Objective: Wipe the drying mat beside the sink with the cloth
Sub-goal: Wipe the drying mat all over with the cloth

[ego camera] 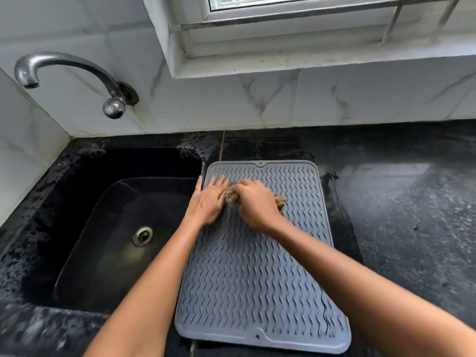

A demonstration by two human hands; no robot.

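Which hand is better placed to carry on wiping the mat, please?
The right hand: it grips the cloth on the mat. The left hand lies flat, steadying the mat's edge.

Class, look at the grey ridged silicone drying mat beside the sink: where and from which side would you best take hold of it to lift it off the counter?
Pinch the grey ridged silicone drying mat at its smooth flat border on the near right corner, coming from the right. It lies flat on the black stone counter, that corner is bare, and both hands work at the far end.
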